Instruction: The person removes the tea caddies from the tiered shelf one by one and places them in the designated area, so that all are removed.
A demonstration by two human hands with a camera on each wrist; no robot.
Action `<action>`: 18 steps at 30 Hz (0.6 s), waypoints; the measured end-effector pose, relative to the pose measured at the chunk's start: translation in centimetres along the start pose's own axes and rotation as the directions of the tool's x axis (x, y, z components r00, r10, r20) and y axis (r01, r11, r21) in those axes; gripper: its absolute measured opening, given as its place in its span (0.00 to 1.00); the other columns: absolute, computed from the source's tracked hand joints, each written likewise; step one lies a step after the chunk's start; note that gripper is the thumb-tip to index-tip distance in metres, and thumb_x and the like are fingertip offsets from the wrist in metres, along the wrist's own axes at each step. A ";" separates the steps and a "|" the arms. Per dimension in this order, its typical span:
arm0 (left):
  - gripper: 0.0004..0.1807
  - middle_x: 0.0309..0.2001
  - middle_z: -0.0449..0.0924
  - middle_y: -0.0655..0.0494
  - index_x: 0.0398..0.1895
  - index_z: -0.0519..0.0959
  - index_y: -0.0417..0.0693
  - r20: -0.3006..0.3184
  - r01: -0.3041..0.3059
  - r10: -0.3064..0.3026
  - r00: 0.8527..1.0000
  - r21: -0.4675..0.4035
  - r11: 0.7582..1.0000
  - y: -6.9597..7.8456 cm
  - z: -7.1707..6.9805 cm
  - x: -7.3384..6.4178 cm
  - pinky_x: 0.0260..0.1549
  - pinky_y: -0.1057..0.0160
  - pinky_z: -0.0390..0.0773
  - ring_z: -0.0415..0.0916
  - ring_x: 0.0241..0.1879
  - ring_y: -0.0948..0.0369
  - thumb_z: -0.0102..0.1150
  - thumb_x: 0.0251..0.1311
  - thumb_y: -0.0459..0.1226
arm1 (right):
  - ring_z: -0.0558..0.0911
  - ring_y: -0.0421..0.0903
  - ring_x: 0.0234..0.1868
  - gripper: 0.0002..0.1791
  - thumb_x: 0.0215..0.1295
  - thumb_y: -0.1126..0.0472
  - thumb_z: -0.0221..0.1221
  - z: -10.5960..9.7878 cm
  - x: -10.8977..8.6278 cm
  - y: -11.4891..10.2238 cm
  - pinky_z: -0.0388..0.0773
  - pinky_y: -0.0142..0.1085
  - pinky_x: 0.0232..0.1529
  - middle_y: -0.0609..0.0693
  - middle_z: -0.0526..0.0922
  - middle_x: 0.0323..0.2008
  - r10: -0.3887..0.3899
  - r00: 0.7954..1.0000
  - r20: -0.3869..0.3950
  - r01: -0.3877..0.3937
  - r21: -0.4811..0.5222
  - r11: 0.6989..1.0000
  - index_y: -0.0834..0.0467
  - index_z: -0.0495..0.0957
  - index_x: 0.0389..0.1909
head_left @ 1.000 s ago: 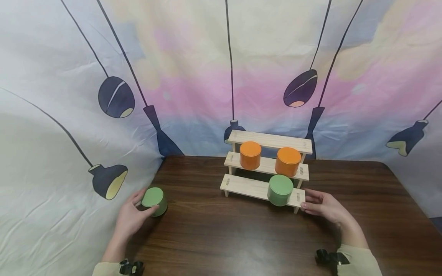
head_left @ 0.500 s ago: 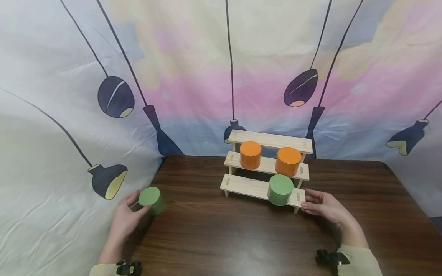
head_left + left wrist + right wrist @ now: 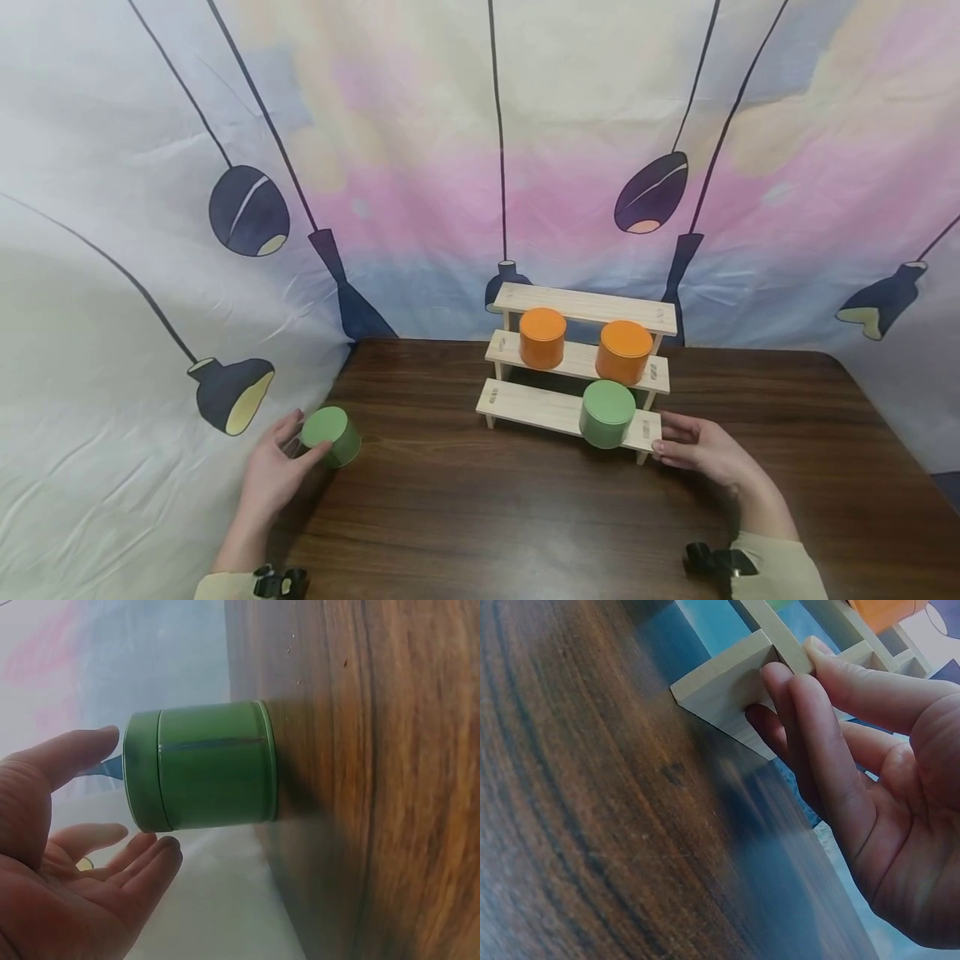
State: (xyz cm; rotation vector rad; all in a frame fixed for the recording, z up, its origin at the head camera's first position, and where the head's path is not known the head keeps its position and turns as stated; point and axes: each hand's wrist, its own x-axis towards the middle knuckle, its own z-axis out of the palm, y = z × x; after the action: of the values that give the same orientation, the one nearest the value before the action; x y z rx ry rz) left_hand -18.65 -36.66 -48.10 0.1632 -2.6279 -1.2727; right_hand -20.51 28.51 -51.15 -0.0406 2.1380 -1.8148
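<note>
Green tin (image 3: 206,769) upright on tabletop (image 3: 480,508), just beside left hand (image 3: 272,468), fingers spread; right hand (image 3: 708,452) pinches end of wooden rack (image 3: 581,358).

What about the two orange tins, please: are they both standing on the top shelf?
No, both orange tins stand on the middle shelf.

lamp-print backdrop (image 3: 405,183), perhaps cloth; brown table (image 3: 480,517)

Pale cream sleeves (image 3: 783,573) end behind left hand (image 3: 274,468) and right hand (image 3: 708,452); a black fitting (image 3: 280,582) sits at each cuff (image 3: 759,546).
</note>
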 end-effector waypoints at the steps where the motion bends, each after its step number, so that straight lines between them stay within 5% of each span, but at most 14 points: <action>1: 0.49 0.77 0.62 0.29 0.80 0.60 0.26 -0.001 -0.002 0.002 1.000 0.000 1.000 0.0 0.0 0.0 0.52 0.88 0.63 0.64 0.75 0.35 0.77 0.65 0.41 | 0.89 0.46 0.47 0.44 0.75 0.72 0.63 0.0 0.0 0.0 0.87 0.42 0.51 0.81 0.68 0.70 0.000 1.000 0.000 0.000 0.004 1.000 0.82 0.47 0.79; 5: 0.51 0.79 0.59 0.30 0.81 0.58 0.28 0.007 0.000 0.000 1.000 0.000 1.000 0.1 -0.1 0.1 0.59 0.84 0.65 0.60 0.77 0.35 0.76 0.66 0.44 | 0.89 0.45 0.47 0.45 0.74 0.72 0.64 0.1 0.1 0.0 0.87 0.43 0.52 0.80 0.70 0.69 -0.013 1.000 0.007 0.013 0.004 1.000 0.81 0.46 0.79; 8: 0.51 0.80 0.58 0.31 0.82 0.58 0.30 0.003 -0.013 0.013 1.000 0.026 1.000 0.4 -0.1 0.0 0.72 0.62 0.67 0.58 0.78 0.34 0.76 0.66 0.45 | 0.89 0.44 0.47 0.46 0.74 0.72 0.64 0.1 0.2 0.0 0.87 0.43 0.52 0.78 0.73 0.67 -0.021 1.000 0.008 0.021 0.013 1.000 0.80 0.46 0.80; 11: 0.50 0.79 0.59 0.30 0.81 0.60 0.30 -0.021 -0.054 0.056 0.998 0.075 0.996 0.9 0.0 0.0 0.73 0.38 0.63 0.57 0.78 0.33 0.76 0.65 0.45 | 0.89 0.44 0.47 0.46 0.73 0.72 0.65 0.2 0.2 0.0 0.87 0.43 0.52 0.76 0.75 0.65 -0.021 1.000 0.003 0.021 0.020 1.000 0.80 0.46 0.80; 18: 0.44 0.75 0.66 0.29 0.76 0.68 0.27 -0.103 -0.179 0.192 0.976 0.118 0.977 2.7 0.7 0.2 0.70 0.32 0.62 0.60 0.75 0.32 0.77 0.62 0.39 | 0.89 0.47 0.46 0.43 0.73 0.72 0.65 0.2 0.1 -0.1 0.88 0.43 0.50 0.77 0.76 0.65 -0.006 1.000 -0.021 0.005 -0.010 1.000 0.80 0.50 0.79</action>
State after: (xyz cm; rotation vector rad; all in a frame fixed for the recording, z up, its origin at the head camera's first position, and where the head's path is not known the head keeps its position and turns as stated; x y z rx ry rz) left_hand -19.01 -34.44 -46.37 0.0060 -2.5467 -1.0300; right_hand -20.55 28.26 -51.08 -0.0303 2.1629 -1.8158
